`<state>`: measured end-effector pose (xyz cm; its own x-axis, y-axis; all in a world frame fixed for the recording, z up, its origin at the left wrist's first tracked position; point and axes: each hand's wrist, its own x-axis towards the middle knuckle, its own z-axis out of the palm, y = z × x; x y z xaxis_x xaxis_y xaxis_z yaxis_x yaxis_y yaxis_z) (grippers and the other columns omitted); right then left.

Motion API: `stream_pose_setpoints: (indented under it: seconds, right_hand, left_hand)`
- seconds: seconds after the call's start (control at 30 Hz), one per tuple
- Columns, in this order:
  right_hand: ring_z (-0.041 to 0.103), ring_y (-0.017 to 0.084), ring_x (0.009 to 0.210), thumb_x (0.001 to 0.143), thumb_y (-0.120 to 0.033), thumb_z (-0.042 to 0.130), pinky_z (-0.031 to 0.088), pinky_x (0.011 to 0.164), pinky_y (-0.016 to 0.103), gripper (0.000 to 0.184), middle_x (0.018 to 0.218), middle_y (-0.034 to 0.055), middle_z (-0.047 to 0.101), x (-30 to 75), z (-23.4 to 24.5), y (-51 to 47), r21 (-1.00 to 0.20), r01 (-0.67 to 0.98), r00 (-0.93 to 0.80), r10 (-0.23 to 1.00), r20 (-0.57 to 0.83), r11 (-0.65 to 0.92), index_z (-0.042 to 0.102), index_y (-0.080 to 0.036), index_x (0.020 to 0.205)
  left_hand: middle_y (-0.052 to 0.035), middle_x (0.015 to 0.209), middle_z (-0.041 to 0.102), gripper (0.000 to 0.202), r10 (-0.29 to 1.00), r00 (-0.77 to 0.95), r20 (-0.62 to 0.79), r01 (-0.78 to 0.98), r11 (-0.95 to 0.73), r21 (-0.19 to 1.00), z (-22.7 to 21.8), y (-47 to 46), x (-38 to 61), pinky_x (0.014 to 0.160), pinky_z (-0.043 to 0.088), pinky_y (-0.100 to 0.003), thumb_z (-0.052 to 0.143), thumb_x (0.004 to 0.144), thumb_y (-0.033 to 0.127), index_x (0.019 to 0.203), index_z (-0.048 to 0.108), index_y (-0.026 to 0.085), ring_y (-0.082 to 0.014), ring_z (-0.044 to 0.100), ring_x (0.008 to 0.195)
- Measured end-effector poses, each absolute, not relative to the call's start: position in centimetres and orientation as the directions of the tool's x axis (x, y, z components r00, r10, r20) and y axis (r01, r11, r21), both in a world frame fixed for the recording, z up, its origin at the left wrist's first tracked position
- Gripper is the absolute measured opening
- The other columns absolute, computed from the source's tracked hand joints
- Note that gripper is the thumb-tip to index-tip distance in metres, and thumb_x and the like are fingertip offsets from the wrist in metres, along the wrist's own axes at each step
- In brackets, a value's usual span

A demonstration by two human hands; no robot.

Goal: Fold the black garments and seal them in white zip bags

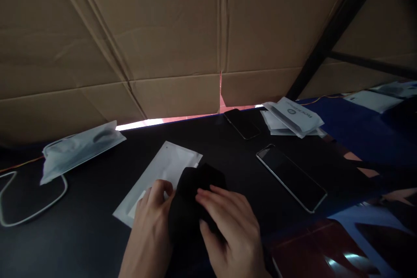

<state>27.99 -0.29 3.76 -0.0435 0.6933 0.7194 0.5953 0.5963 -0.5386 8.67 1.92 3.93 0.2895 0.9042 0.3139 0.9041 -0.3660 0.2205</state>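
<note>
Both my hands hold a black phone case [195,191] over a white plastic pouch [163,169] lying on the black table [97,208]. My left hand [151,221] grips the case's left edge with curled fingers, its fingertips resting on the pouch. My right hand [231,226] lies over the case's right side, fingers pressed on it. The lower part of the case is hidden between my hands.
Two dark phones lie to the right: a large one [291,178] and a smaller one [243,124] further back. White pouches lie at left [78,150] and back right [291,117]. A white cable [32,213] loops at far left. Cardboard walls [163,43] stand behind.
</note>
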Motion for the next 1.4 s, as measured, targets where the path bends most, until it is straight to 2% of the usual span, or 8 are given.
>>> stream_pose_setpoints:
  seconds: [0.2,0.37,0.5,0.67,0.83,1.07,1.23,1.4]
  right_hand:
    - [0.078,0.023,0.119,0.106,-0.012,0.058,0.066,0.095,0.038,0.035,0.125,0.0032,0.083,30.7,2.2,-0.6,-0.605,0.591,-0.010,0.755,0.656,0.533,0.068,-0.024,0.137]
    - [0.078,0.023,0.116,0.106,-0.012,0.059,0.063,0.096,0.038,0.031,0.124,0.0016,0.083,29.6,3.1,-0.6,-0.534,0.629,-0.046,0.713,0.700,0.565,0.071,-0.022,0.133]
    - [0.078,0.022,0.107,0.105,-0.013,0.063,0.060,0.092,0.037,0.028,0.121,-0.0014,0.084,27.1,3.7,0.2,-0.493,0.667,-0.019,0.675,0.738,0.558,0.075,-0.021,0.129]
    - [0.076,0.021,0.103,0.107,-0.011,0.063,0.058,0.088,0.036,0.027,0.117,-0.0003,0.084,26.5,3.2,0.7,-0.523,0.685,0.017,0.707,0.707,0.507,0.075,-0.020,0.130]
    - [0.074,0.023,0.102,0.103,-0.005,0.062,0.059,0.084,0.039,0.037,0.117,0.0020,0.082,26.8,2.8,0.4,-0.536,0.711,0.025,0.745,0.666,0.455,0.072,-0.022,0.134]
    - [0.070,0.028,0.097,0.075,0.007,0.076,0.060,0.076,0.045,0.071,0.118,0.0038,0.078,25.2,2.4,0.0,-0.530,0.779,-0.057,0.880,0.471,0.334,0.071,-0.025,0.138]
    - [0.068,0.026,0.082,0.087,-0.001,0.075,0.059,0.069,0.043,0.040,0.101,0.0041,0.077,23.9,2.5,0.6,-0.535,0.805,-0.010,0.909,0.417,0.255,0.078,-0.024,0.120]
    - [0.067,0.027,0.088,0.094,-0.010,0.075,0.059,0.074,0.043,0.022,0.103,0.0059,0.077,24.1,3.0,1.0,-0.495,0.800,-0.167,0.918,0.360,0.340,0.079,-0.023,0.111]
  left_hand:
    - [-0.0067,0.106,0.062,0.048,0.930,0.205,0.305,0.958,-0.255,0.132,3.4,2.5,7.4,0.051,0.052,-0.026,0.037,0.101,0.007,0.133,0.071,0.019,-0.0142,0.066,0.063]
    - [-0.0074,0.111,0.058,0.058,0.910,0.258,0.326,0.947,-0.305,0.102,3.8,2.6,7.4,0.053,0.051,-0.026,0.035,0.099,0.000,0.152,0.052,0.015,-0.0130,0.064,0.063]
    - [-0.0071,0.111,0.058,0.059,0.891,0.311,0.329,0.926,-0.363,0.106,3.7,2.8,8.1,0.062,0.058,-0.030,0.033,0.100,-0.001,0.152,0.053,0.018,-0.0145,0.064,0.070]
    - [-0.0182,0.137,0.057,0.035,0.888,0.318,0.333,0.927,-0.364,0.086,2.1,3.0,8.3,0.085,0.066,-0.049,0.043,0.098,0.004,0.104,0.074,0.018,-0.0324,0.067,0.109]
    - [-0.0203,0.153,0.055,0.039,0.873,0.331,0.358,0.925,-0.375,0.060,1.8,2.6,8.1,0.081,0.067,-0.057,0.040,0.099,0.005,0.099,0.078,0.017,-0.0371,0.066,0.109]
    - [-0.0183,0.157,0.063,0.062,0.825,0.357,0.439,0.900,-0.429,0.074,1.8,2.2,8.7,0.095,0.068,-0.063,0.039,0.100,0.005,0.161,0.045,0.016,-0.0371,0.071,0.118]
    - [-0.0167,0.167,0.055,0.076,0.798,0.423,0.429,0.857,-0.506,0.098,1.4,1.2,9.3,0.106,0.064,-0.063,0.044,0.108,0.019,0.176,0.011,0.026,-0.0403,0.055,0.152]
    - [-0.0075,0.176,0.039,0.076,0.827,0.477,0.299,0.765,-0.558,0.321,4.0,0.1,6.9,0.110,0.057,-0.048,0.045,0.106,0.027,0.176,0.017,0.032,-0.0324,0.046,0.155]
